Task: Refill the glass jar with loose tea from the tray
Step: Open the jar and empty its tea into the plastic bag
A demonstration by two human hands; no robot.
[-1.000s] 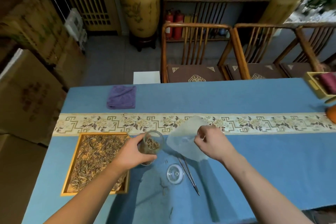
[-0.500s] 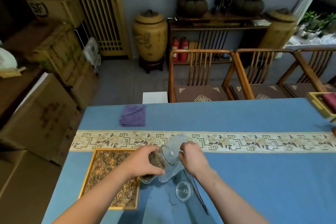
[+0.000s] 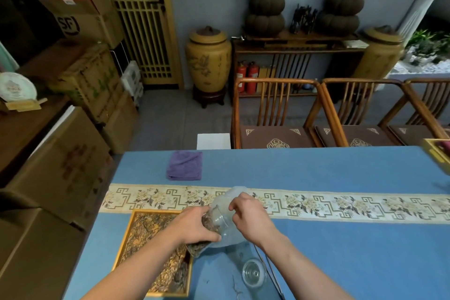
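My left hand [image 3: 194,226] grips the glass jar [image 3: 214,221], which is tilted with its mouth toward the right and partly filled with dark loose tea. My right hand [image 3: 248,219] pinches a clear plastic bag [image 3: 233,196] held right at the jar's mouth. The gold-framed wooden tray [image 3: 129,238] of loose tea lies on the blue tablecloth just left of and below my left hand. The jar's round glass lid [image 3: 253,274] lies on the cloth near the front edge.
Thin metal tongs [image 3: 272,273] lie beside the lid. A folded purple cloth [image 3: 185,165] sits at the far left of the table. A patterned runner [image 3: 341,204] crosses the table. Wooden chairs [image 3: 275,114] stand behind it; cardboard boxes [image 3: 60,165] crowd the left.
The jar has tipped from upright to lying sideways in my left hand. My right hand has brought the plastic bag in against the jar's mouth. The view has lifted.
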